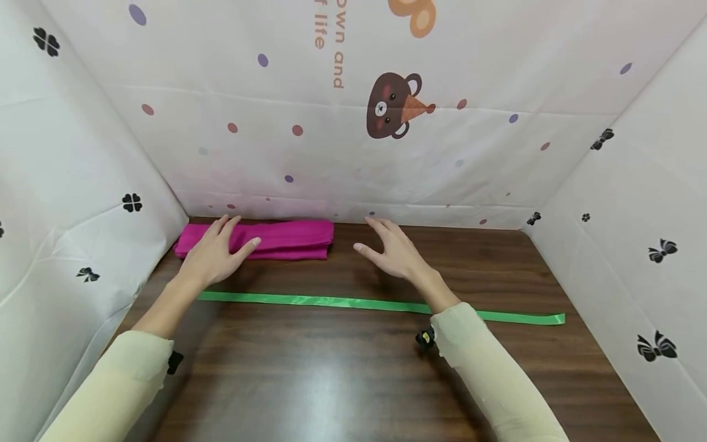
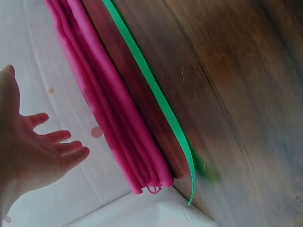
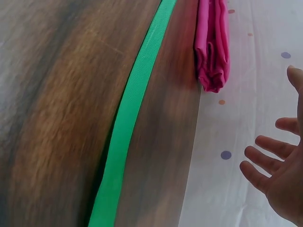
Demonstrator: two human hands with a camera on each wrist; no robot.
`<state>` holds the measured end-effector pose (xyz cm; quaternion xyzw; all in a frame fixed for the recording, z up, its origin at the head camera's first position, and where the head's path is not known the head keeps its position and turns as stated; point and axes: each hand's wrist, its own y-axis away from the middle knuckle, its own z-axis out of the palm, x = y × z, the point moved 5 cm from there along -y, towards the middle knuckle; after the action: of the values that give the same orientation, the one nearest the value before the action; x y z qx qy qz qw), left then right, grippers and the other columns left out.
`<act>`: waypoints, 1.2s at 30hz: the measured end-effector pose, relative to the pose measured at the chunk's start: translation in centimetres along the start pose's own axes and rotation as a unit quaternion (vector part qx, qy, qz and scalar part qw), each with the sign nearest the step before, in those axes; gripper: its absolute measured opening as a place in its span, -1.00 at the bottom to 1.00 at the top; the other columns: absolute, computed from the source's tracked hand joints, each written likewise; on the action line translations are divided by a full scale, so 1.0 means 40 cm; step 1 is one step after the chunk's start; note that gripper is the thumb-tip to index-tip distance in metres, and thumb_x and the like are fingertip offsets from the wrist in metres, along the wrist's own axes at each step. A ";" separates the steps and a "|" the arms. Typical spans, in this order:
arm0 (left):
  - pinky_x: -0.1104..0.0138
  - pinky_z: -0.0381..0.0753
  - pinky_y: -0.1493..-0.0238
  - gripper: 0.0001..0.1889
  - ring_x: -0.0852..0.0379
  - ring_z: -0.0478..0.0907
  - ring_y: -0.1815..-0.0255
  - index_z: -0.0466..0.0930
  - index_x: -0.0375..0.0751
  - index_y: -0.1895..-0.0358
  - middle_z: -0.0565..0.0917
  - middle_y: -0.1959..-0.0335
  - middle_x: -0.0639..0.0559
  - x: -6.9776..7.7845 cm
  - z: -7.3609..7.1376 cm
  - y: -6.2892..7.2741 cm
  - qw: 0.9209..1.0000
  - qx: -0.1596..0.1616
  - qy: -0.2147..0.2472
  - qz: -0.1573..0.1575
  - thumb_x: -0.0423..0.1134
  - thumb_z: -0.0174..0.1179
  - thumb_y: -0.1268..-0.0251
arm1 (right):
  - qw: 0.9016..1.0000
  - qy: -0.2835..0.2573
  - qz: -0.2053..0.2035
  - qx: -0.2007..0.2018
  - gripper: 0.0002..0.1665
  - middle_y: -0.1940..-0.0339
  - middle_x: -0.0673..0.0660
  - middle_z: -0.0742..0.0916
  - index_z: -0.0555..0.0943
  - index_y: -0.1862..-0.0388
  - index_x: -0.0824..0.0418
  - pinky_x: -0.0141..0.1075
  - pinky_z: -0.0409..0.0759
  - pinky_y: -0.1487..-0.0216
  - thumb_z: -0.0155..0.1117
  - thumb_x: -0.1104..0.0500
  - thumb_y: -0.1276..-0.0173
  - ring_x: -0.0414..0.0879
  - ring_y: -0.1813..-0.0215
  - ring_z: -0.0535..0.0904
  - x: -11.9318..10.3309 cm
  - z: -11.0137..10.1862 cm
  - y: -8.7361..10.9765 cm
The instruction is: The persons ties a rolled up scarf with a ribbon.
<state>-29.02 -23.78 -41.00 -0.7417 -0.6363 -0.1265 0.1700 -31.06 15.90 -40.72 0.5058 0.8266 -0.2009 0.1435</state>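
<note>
A folded magenta cloth [image 1: 287,238] lies along the back left of the table, its layers and a few loose threads showing in the left wrist view. In front of it a long green ribbon [image 1: 331,302] stretches across the table, nearly straight. My left hand [image 1: 215,253] is held above the cloth's left part, fingers spread and holding nothing. To the right of the cloth, my right hand [image 1: 394,248] hovers over the table with fingers extended, touching nothing. The right forearm passes over the ribbon and hides a short piece of it.
The dark brown wooden table [image 1: 309,380] is bounded by a white printed sheet [image 1: 331,159] at the back and white sheets on both sides. A small black device [image 1: 425,337] sits under the right wrist, and another [image 1: 174,362] at the left wrist.
</note>
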 end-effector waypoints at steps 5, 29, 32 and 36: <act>-0.52 0.22 -0.35 0.02 -0.44 0.02 -0.65 0.01 -0.20 -0.72 0.05 -0.68 -0.40 -0.013 0.003 0.011 1.000 0.013 0.000 0.000 0.51 -0.11 -0.50 | 1.000 -0.008 -0.003 -0.002 0.03 -0.68 0.23 0.32 0.19 -0.74 -0.01 0.26 0.23 -0.57 0.05 -0.53 -0.51 0.20 -0.68 0.18 -0.012 0.009 -0.009; -0.52 0.19 -0.36 0.01 -0.51 0.08 -0.59 -0.04 -0.26 -0.71 0.08 -0.64 -0.47 -0.069 0.003 0.011 0.998 0.034 0.041 -0.024 0.46 -0.11 -0.55 | 0.997 -0.077 0.007 0.014 -0.11 -0.60 0.10 0.46 0.35 -0.65 0.06 0.13 0.20 -0.61 0.04 -0.44 -0.57 0.12 -0.66 0.24 -0.065 0.048 -0.060; -0.56 0.18 -0.33 0.00 -0.54 0.08 -0.58 -0.07 -0.26 -0.72 0.07 -0.63 -0.50 -0.078 -0.002 0.009 0.999 0.031 0.038 -0.025 0.45 -0.12 -0.56 | 0.996 -0.083 0.008 0.031 -0.15 -0.56 0.09 0.51 0.40 -0.61 0.08 0.09 0.28 -0.58 0.06 -0.40 -0.59 0.09 -0.62 0.30 -0.067 0.050 -0.063; -0.55 0.15 -0.35 0.00 -0.58 0.07 -0.57 -0.10 -0.26 -0.72 0.05 -0.63 -0.54 -0.085 -0.013 0.005 0.999 0.030 0.033 -0.025 0.44 -0.13 -0.58 | 0.994 -0.094 0.006 0.048 -0.20 -0.49 0.11 0.57 0.46 -0.56 0.11 0.03 0.41 -0.50 0.10 -0.36 -0.59 0.07 -0.54 0.42 -0.066 0.052 -0.066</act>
<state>-29.33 -27.08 -41.93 -0.7158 -0.6522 -0.1357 0.2095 -32.17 11.79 -40.89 0.4960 0.7959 -0.2857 0.1971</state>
